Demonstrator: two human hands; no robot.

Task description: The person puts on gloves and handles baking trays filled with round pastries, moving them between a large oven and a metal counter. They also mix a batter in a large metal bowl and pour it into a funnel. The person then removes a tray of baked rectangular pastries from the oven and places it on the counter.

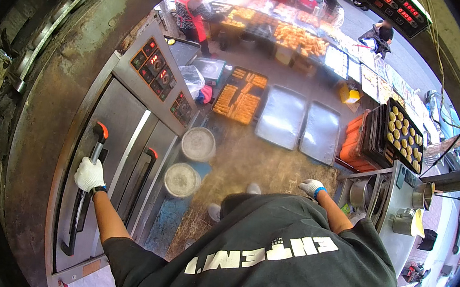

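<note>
My left hand (90, 175), in a white knit glove, is closed around the long bar handle (76, 219) of a steel deck oven's door (121, 110). The door appears closed. To the right of that handle is a second oven door with a black handle (138, 184). Above both doors, the oven's control panel (153, 67) shows lit red digits. My right hand (311, 188), also in a white glove with a blue band at the wrist, hangs over the floor at my other side. It appears to hold nothing, its fingers loosely curled.
Two round lidded containers (198, 143) stand beside the oven. On the floor ahead lie a tray of browned pastries (240, 96) and two bare metal trays (280, 117). At right, a tray of round pastries (405, 136) tops a stack by a steel counter (401, 205). A person in a red apron (193, 16) stands beyond.
</note>
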